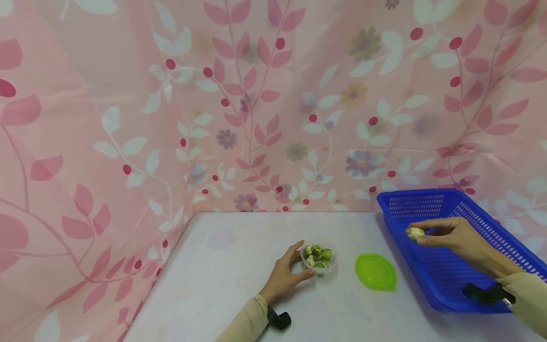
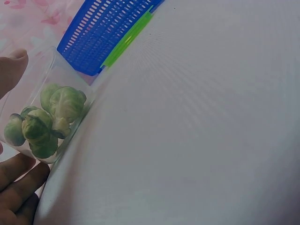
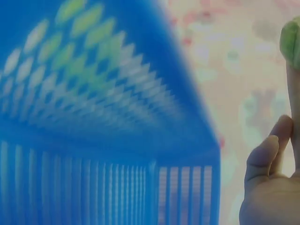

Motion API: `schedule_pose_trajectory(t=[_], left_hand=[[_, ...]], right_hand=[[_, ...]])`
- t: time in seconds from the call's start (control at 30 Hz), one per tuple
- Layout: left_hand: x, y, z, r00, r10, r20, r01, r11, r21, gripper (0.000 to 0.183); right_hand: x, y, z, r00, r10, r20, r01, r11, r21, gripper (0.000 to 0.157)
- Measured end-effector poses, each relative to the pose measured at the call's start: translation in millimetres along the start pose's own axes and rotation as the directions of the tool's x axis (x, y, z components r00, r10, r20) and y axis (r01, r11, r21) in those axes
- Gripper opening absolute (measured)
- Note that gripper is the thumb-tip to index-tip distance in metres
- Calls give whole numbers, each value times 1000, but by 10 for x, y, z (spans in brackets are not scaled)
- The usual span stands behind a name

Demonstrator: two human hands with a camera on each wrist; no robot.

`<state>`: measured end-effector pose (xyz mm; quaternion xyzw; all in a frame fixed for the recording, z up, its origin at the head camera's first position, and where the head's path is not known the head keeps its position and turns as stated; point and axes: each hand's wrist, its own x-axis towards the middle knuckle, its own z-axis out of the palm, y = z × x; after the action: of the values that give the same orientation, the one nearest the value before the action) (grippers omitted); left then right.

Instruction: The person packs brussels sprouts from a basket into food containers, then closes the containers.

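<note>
A small clear plastic tub [image 2: 40,86] holds several Brussels sprouts [image 1: 325,253] and stands on the white table. My left hand [image 1: 285,275] grips it from the left side, fingers at its far side and thumb at its near side. Over the blue basket, my right hand [image 1: 454,237] pinches one pale green Brussels sprout [image 1: 414,233] between thumb and fingertips. In the right wrist view only a part of that sprout [image 3: 290,43] shows at the edge. A green lid [image 1: 375,271] lies flat between the tub and the basket.
The blue perforated basket [image 1: 413,273] stands at the right of the white table [image 1: 205,280], its raised walls close beside the lid. A pink floral curtain [image 1: 265,104] hangs behind the table and along its left side.
</note>
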<state>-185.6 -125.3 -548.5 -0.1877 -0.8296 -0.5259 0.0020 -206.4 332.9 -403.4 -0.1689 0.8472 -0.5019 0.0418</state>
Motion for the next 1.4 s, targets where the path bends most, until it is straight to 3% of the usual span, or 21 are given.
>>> schedule_pose_trajectory(t=[0.27,0.5,0.73,1.0,1.2,1.4], left_hand=[[-6,-30,10,1000,2,0,-2,1000,-10,89],[2,-4,6,1000,4,0,-4,1000,-2,90],[8,10,-2,1000,15,-1,-15,1000,0,89],[-2,22,-13,1000,11,-8,-11,1000,13,89],[-8,42,-11,1000,5,-4,-5,1000,-1,89],[-8,35,1,1000,3,3,-3,1000,-6,89]], right_hand=[[89,-250,322,998,-34,56,27,993,118,33],[197,-315,605,986,-123,110,90,959,269,32],[297,-325,956,996,-33,85,16,980,197,37],[408,-436,1292,996,-4,90,-3,997,76,36],[479,-452,1520,993,-24,116,16,997,76,34],[527,-408,1689,992,1,128,-19,990,137,37]])
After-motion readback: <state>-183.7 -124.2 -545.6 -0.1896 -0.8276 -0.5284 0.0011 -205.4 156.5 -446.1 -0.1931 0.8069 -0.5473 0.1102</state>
